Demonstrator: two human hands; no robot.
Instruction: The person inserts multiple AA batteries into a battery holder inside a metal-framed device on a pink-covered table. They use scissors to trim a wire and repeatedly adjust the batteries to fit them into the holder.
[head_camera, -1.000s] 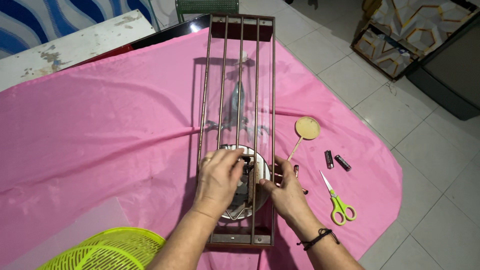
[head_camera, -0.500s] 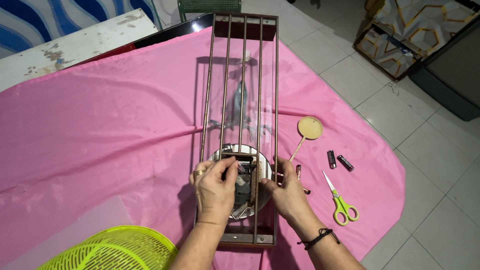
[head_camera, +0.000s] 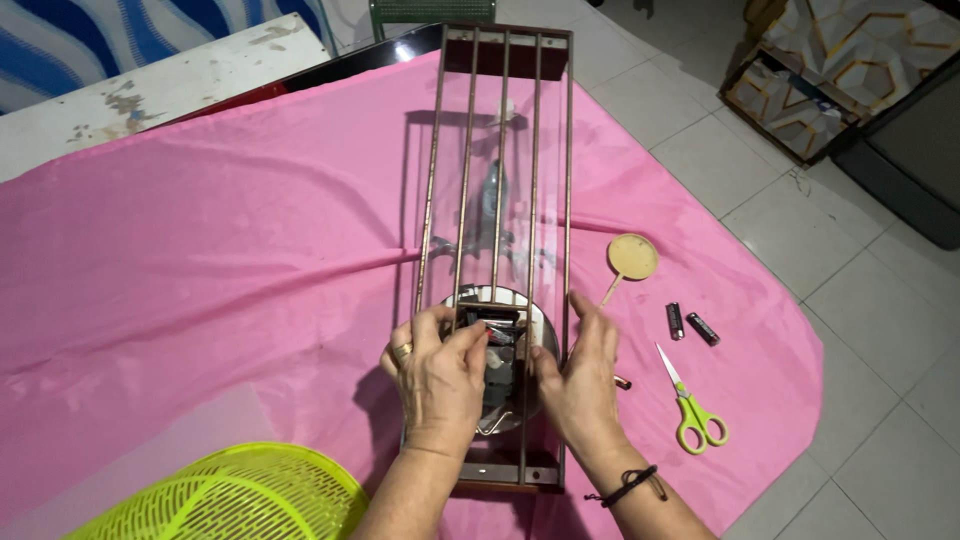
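Pink cloth (head_camera: 200, 260) covers the table, tiled floor beyond to the right. Long copper-rod clock frame (head_camera: 500, 150) lies lengthwise, far end toward a white board, near end at my wrists.

Change over the last second: frame now sits slightly right of its earlier spot. My left hand (head_camera: 440, 385) has slid nearer along the rods; its fingers (head_camera: 468, 340) now curl narrow between two rods and pinch at the black clock mechanism (head_camera: 498, 365) on the back of the round dial (head_camera: 535, 320). My right hand (head_camera: 580, 375) has opened up: fingers straightened and spread flat against the frame's right rod, holding nothing, only bracing. Earlier they were bent in toward the dial.

Reading: work has shifted from steadying with both hands to the left hand working the mechanism while the right pins the frame.

Unmoved on the cloth to the right:
- gold pendulum disc (head_camera: 632, 256) on its stick
- two batteries (head_camera: 689, 324)
- green-handled scissors (head_camera: 695, 410)

Near left corner: lime plastic basket (head_camera: 240, 495).
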